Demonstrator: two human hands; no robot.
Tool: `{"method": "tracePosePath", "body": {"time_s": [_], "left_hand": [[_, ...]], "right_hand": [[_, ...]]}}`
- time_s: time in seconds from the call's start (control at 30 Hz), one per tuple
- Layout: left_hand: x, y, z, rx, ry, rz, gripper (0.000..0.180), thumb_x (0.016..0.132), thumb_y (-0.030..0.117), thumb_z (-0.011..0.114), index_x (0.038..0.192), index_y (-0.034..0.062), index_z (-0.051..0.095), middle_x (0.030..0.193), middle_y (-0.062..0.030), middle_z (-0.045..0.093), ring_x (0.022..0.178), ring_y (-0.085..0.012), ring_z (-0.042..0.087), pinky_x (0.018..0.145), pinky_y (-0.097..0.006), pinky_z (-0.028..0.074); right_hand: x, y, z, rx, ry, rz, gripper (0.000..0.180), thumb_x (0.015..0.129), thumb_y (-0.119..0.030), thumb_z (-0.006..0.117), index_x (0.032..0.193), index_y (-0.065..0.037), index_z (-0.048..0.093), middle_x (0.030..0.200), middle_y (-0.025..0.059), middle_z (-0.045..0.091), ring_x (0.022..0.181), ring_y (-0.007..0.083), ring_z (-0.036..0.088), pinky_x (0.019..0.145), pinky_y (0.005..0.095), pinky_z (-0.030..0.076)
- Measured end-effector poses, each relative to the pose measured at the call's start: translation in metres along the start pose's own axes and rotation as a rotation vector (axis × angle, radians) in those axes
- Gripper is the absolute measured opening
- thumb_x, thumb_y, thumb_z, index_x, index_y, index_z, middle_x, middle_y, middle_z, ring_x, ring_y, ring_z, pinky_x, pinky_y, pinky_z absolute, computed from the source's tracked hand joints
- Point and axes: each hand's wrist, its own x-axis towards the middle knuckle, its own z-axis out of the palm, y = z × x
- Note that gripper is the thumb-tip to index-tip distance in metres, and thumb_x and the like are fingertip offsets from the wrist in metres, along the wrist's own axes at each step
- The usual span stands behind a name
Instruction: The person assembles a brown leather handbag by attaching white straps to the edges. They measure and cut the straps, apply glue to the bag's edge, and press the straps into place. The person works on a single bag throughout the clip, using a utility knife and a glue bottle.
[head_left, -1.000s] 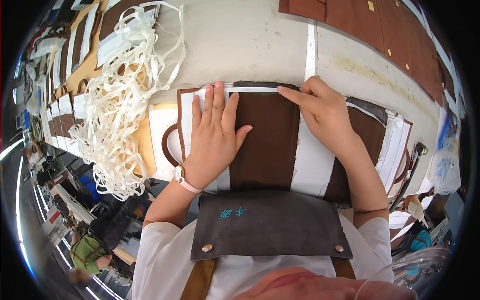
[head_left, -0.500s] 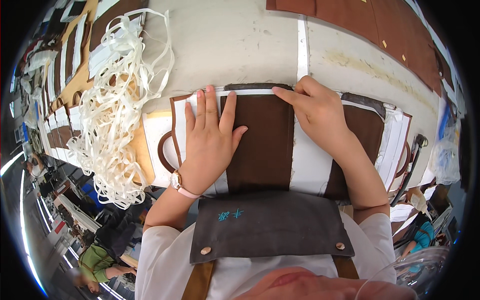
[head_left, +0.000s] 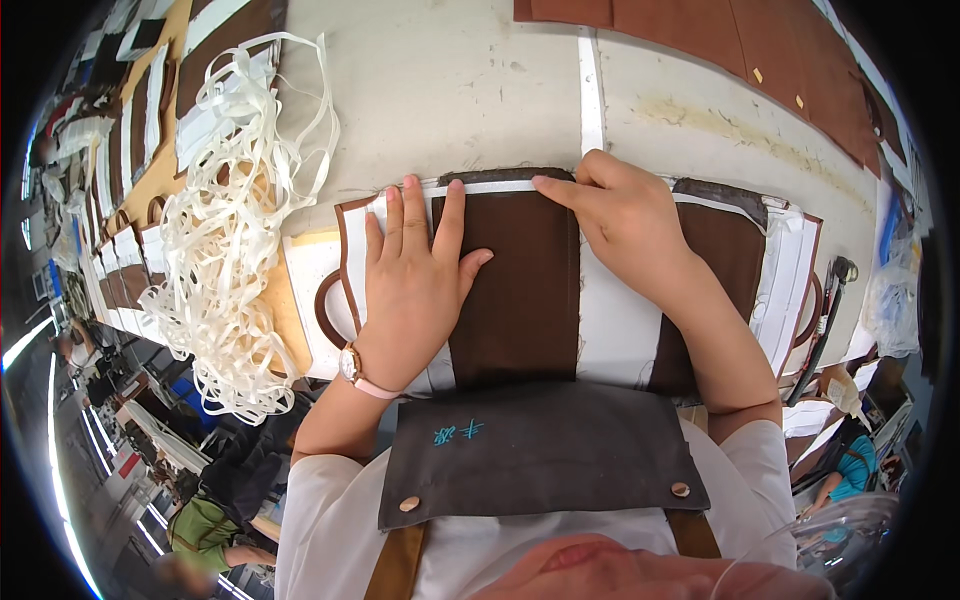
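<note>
Worktop [head_left: 440,100] beneath, left hand [head_left: 408,275] and right hand [head_left: 630,220] still touch the striped panel [head_left: 515,295]

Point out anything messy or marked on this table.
White tape lies in a loose tangle left of the left hand, rather than neatly wound. A yellowish stain discolours the pale tabletop beyond the right hand.

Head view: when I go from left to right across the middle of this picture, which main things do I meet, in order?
Tangled white ribbon → left hand → dark brown panel → right hand → black rod-like tool → clear plastic bag
</note>
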Motion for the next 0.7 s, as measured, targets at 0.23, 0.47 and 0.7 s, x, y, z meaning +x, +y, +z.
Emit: {"method": "tracePosePath", "body": {"time_s": [0.23,0.47,0.7], "left_hand": [[-0.001,0.001,0.0,0.025,-0.003,0.003,0.068,0.093,0.043,0.062,0.148,0.0068,0.043,0.143,-0.0348,0.044,0.133,-0.0491,0.045,0.108,-0.056,0.038],[0.004,0.009,-0.006,0.074,-0.073,-0.003,0.076,0.091,0.047,0.063,0.147,0.0004,0.041,0.148,-0.033,0.039,0.137,-0.0473,0.04,0.112,-0.057,0.031],[0.015,0.02,0.009,-0.185,-0.053,0.174,0.097,0.088,0.056,0.061,0.15,-0.0095,0.027,0.158,-0.0283,0.025,0.148,-0.0416,0.022,0.118,-0.059,0.016]], "right_hand": [[0.0,0.0,0.0,0.005,-0.003,0.011,0.029,0.075,0.0,0.067,0.1,-0.011,0.077,0.072,0.004,0.053,0.06,0.0205,0.058,0.052,0.0344,0.047],[0.001,-0.003,-0.001,-0.075,-0.049,-0.017,0.031,0.076,-0.002,0.067,0.104,-0.009,0.075,0.076,0.0048,0.054,0.065,0.0214,0.06,0.056,0.0349,0.049],[-0.004,-0.014,-0.034,-0.105,-0.082,0.109,0.031,0.077,0.0,0.065,0.105,-0.009,0.074,0.076,0.0072,0.054,0.066,0.0247,0.06,0.058,0.0366,0.049]]}}
